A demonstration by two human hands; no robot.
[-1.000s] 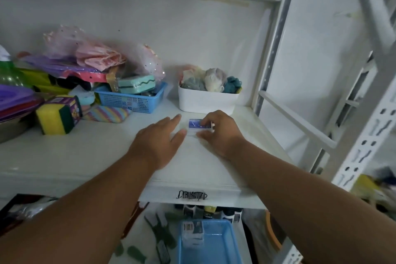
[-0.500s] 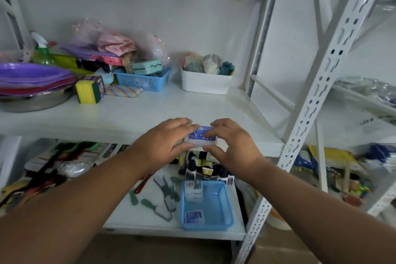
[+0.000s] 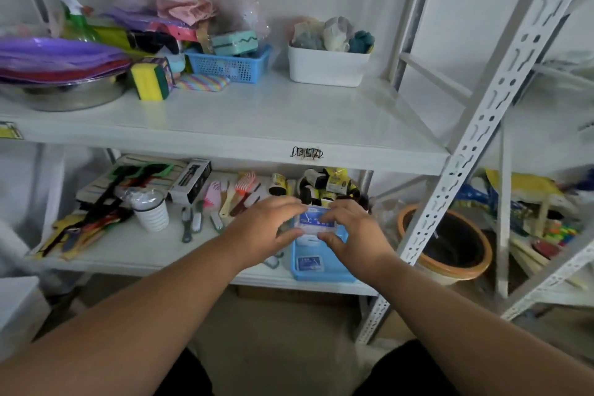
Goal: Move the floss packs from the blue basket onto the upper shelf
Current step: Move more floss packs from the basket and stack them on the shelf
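Observation:
A small clear floss pack with a blue label is pinched between the fingertips of my left hand and my right hand. Both hands hover just above the blue basket, which stands at the front of the lower shelf. A second floss pack lies flat inside the basket; my hands hide the basket's far end. The white upper shelf runs above the hands, its front middle bare.
The upper shelf carries a blue mesh basket, a white tub of puffs, sponges and stacked purple plates. Brushes, a cup and small bottles crowd the lower shelf. A perforated upright and a pot stand right.
A second ago the pack sat on the upper shelf between my hands. Both hands have since carried it down off the shelf to just over the blue basket.

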